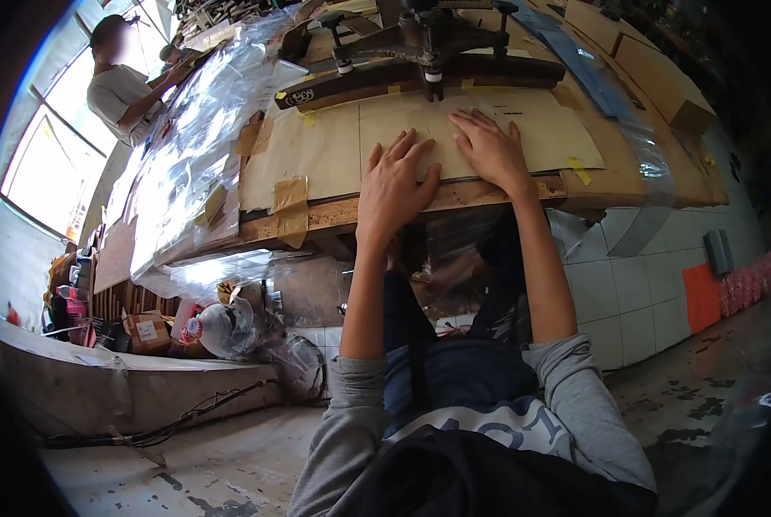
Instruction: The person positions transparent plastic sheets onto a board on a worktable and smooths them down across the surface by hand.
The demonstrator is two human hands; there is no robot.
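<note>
Both hands lie on a pale flat sheet [317,155] on the workbench, near its front edge. My left hand [397,185] rests palm down with its fingers spread, at the sheet's middle. To its right, my right hand [491,151] is also flat, fingers apart, reaching a little further back. Neither hand holds anything. Just beyond the fingertips stands a dark metal clamp frame [433,56] with a long curved bar [506,71] across the sheet's back. Yellow tape [291,211] covers part of the wooden front edge [472,196].
Clear plastic film [205,112] covers the bench's left part. A person [123,95] stands at the far left. Blue strips [575,65] and a cardboard box [661,82] lie at the right. A large plastic bottle [217,332] is below left, an orange sheet [702,297] low right.
</note>
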